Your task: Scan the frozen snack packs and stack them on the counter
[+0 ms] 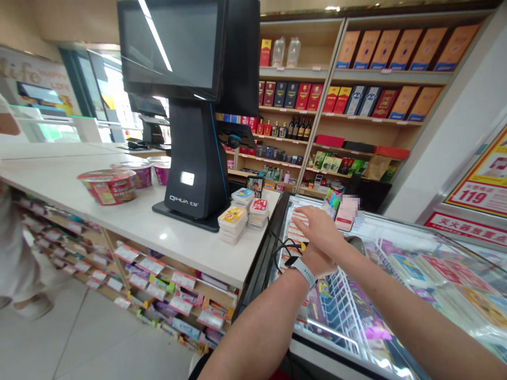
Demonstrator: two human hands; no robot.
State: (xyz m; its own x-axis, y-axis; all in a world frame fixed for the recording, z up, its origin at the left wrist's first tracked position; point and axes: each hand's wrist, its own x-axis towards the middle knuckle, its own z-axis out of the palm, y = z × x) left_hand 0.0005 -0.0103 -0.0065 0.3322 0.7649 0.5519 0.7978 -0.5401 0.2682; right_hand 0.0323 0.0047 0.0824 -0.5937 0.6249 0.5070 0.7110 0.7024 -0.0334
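My right hand [319,227] reaches over the near end of a glass-topped freezer [348,345], its fingers stretched out to the left. Nothing shows in its grasp. Crossed beneath it is my left hand [320,260], with a watch [303,270] on a pale strap at the wrist. The right wrist hides the left fingers. A dark rounded object [356,244] pokes out behind the right forearm; whether the left hand touches it is unclear. Beyond the hands stands a pink phone-like thing [345,212], partly blurred. Black cables [282,247] run left of the hands.
On the white counter [190,248] stand stacks of small packs [233,224], a point-of-sale terminal [194,158] and instant noodle bowls [108,186]. Bottles and boxes fill the shelves [336,76] behind. Snack racks [178,295] line the counter front. Another person's legs [18,253] show at left.
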